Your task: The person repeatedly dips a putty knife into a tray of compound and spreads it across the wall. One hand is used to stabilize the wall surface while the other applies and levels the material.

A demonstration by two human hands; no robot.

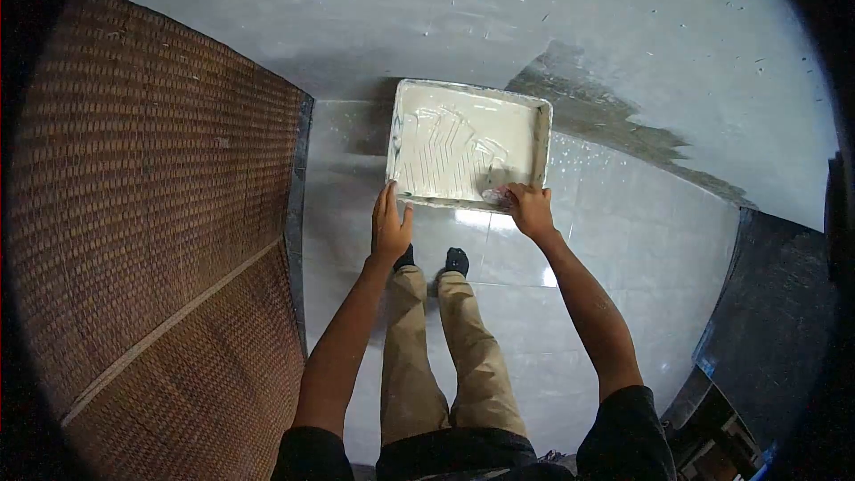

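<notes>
To the left of the paint tray (472, 93), a brown woven panel (160, 214) is standing well apart from it. The tray, coated in white paint, is lying on the glossy tiled floor (641, 249) at the foot of the grey wall (445, 9), though I cannot tell whether it is fully resting there or just lifted. At the tray's near left corner the left hand (389, 230) is touching the rim, its fingers (385, 200) stretched out straight and close together, the thumb standing apart, gripping nothing. Just behind the tray's near edge, two feet in dark socks (456, 260) are standing. At the tray's near right corner the right hand (530, 211) is curling its fingers (509, 199) over the rim and clamping on it. The person seems to be taking hold of the tray by its near edge; any lift calls for both hands gripping and keeping it level so the paint is not running out.
</notes>
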